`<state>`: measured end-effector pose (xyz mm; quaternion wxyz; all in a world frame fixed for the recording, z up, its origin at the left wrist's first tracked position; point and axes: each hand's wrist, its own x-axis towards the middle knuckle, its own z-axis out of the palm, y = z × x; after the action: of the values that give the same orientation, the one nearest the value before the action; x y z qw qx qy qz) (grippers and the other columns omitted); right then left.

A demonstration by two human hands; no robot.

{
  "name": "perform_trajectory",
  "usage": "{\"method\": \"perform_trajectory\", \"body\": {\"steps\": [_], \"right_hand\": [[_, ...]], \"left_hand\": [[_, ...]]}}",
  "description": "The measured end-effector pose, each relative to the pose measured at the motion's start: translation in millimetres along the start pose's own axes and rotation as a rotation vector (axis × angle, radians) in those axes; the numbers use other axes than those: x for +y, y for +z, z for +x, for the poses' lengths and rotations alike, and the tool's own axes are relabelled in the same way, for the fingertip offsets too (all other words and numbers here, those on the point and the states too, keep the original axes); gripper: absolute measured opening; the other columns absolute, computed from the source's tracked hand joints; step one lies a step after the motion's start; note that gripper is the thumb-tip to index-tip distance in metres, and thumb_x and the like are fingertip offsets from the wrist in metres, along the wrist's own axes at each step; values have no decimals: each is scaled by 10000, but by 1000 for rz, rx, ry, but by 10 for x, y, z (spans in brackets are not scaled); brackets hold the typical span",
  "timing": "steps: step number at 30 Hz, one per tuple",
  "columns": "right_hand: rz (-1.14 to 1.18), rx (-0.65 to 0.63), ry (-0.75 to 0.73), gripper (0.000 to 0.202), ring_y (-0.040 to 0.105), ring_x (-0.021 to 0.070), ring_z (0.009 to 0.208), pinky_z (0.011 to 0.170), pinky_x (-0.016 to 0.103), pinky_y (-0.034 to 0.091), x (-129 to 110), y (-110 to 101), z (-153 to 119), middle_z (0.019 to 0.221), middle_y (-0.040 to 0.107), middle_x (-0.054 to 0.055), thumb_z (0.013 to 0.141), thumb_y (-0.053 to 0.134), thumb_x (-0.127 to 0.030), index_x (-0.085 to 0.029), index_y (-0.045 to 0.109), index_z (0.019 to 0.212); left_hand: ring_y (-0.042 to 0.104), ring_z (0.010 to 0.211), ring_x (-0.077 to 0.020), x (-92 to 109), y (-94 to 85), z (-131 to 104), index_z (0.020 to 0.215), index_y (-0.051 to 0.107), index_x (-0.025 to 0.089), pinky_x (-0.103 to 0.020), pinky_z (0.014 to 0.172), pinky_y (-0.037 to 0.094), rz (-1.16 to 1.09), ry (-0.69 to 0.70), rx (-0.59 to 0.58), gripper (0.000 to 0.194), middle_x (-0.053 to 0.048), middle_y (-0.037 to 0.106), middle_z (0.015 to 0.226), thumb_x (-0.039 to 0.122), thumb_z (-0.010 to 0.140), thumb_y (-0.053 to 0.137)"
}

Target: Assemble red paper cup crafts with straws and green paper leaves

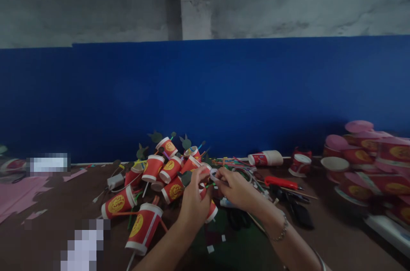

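My left hand point(197, 198) is raised over the middle of the table, its fingers bent in a pinch; what lies between them is hidden. Close beside it, my right hand point(235, 187) is closed on a small white ring-shaped piece point(213, 172), perhaps a roll of tape. A dark green paper shape point(186, 178) shows just left of my left fingers; I cannot tell whether they touch it. Red paper cups point(171, 169) with yellow round prints are heaped behind and left of my left hand. One more cup point(144, 228) stands tilted near my left forearm.
A red-handled tool point(282, 183), dark scissors point(238, 218) and a coil of white cable point(245, 173) lie to the right. Pink-topped cups point(361, 155) are piled at far right. Pink paper point(22, 192) lies at left. A blue panel point(205, 100) borders the table's back.
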<state>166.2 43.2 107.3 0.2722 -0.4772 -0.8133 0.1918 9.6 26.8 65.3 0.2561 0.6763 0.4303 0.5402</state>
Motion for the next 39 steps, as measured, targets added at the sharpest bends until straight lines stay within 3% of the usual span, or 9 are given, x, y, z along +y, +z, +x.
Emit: {"method": "perform_trajectory", "body": {"steps": [2, 7, 13, 23, 28, 36, 39], "right_hand": [[-15, 1, -11, 96, 567, 151, 614, 558, 236, 330, -13, 1, -7, 683, 634, 20, 874, 437, -194, -187, 511, 814], [-29, 0, -57, 109, 531, 139, 614, 562, 240, 322, -66, -6, -35, 723, 618, 22, 849, 417, -138, -183, 512, 818], [-16, -24, -43, 134, 472, 128, 553, 541, 239, 293, -153, -16, -48, 647, 560, -11, 862, 404, -164, -186, 530, 823], [29, 98, -53, 151, 429, 107, 529, 506, 217, 269, -205, 45, -40, 588, 519, -26, 832, 441, -189, -188, 508, 697], [265, 131, 11, 137, 422, 103, 530, 491, 204, 300, -220, 110, -24, 563, 471, -38, 783, 485, -221, -189, 486, 649], [815, 74, 172, 203, 328, 69, 478, 462, 191, 267, -201, 209, 44, 516, 398, -73, 693, 568, -332, -190, 452, 605], [884, 62, 183, 226, 332, 67, 473, 458, 188, 272, -250, 207, 32, 523, 397, -71, 700, 564, -357, -195, 439, 603]], "left_hand": [[644, 990, -217, -1, -15, 11, 1240, 476, 196, -376, 837, 519, 19, 19, 17, 417, -98, 682, 1078, 161, 829, 537], [660, 899, -223, -13, -28, 38, 942, 657, 177, -365, 801, 524, 170, 97, 54, 159, -84, 709, 954, 174, 828, 546], [646, 854, -207, -15, -30, 45, 808, 638, 188, -336, 750, 521, 188, 125, 99, 82, -61, 691, 897, 141, 803, 571], [591, 928, -217, -22, -66, 60, 793, 613, 191, -374, 816, 491, 240, 196, 116, 97, -74, 625, 966, 127, 817, 544], [567, 932, -222, 50, -96, 53, 803, 595, 195, -379, 808, 481, 256, 268, 142, 109, -74, 599, 955, 147, 850, 509], [541, 922, -214, 152, -153, 29, 827, 562, 196, -352, 806, 461, 252, 358, 162, 113, -71, 572, 944, 151, 876, 471], [545, 921, -213, 160, -141, 26, 820, 556, 201, -350, 813, 462, 226, 343, 160, 114, -70, 571, 943, 166, 879, 466]]}}
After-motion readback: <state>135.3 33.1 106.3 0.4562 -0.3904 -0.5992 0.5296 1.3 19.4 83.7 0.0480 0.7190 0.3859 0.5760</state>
